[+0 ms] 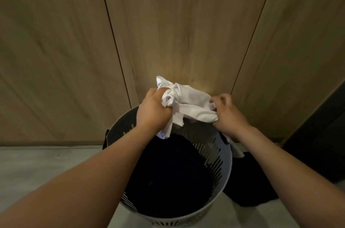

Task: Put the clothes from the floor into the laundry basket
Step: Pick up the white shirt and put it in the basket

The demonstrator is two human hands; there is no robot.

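A: Your left hand (152, 110) is fisted around the bunched end of the crumpled white cotton garment (188, 104); your right hand (226, 114) pinches its other end. That makes 2 closed grips on 1 cloth.

B: Why hold it there?

A: It hangs over the far rim of the round grey slotted plastic laundry basket (226, 160), so my guess is a release would drop it straight in. Dark navy clothing (168, 175) already fills the bottom.

B: Surroundings?

A: Pale grey floor (37, 164), wood-grain cabinet panels (168, 22) behind. A black garment (248, 186) lies on the floor just beside the basket, on your right, not yet collected.
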